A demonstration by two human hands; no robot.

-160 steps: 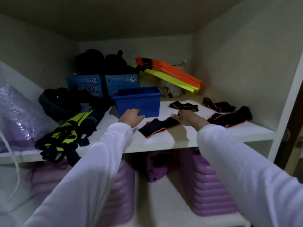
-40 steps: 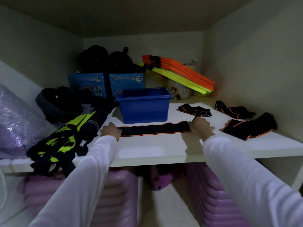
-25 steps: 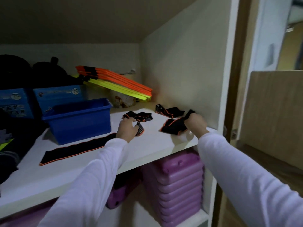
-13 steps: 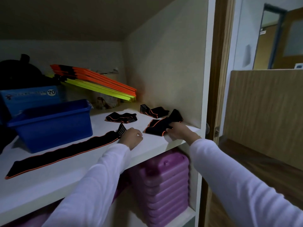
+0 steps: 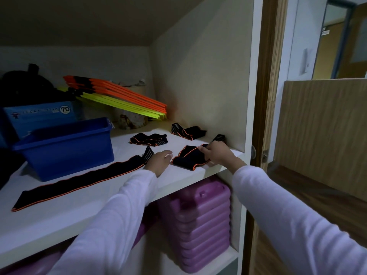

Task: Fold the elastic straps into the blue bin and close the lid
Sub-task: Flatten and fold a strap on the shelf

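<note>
Black elastic, edged in orange: the right hand [image 5: 217, 154] pinches the top layer of a bunched strap [image 5: 189, 158] at the shelf [image 5: 59, 213] front, thumb and fingers closed on its edge. Just left of that grip, the left hand [image 5: 158, 160] rests flat, fingers relaxed, holding nothing. From there a long strap [image 5: 79, 181] lies unrolled, running away leftward along the shelf. Beyond it, farther left and back, stands the bin [image 5: 65, 145], lidless; its inside is hidden. Two more straps [image 5: 148, 139] lie behind the grip.
</note>
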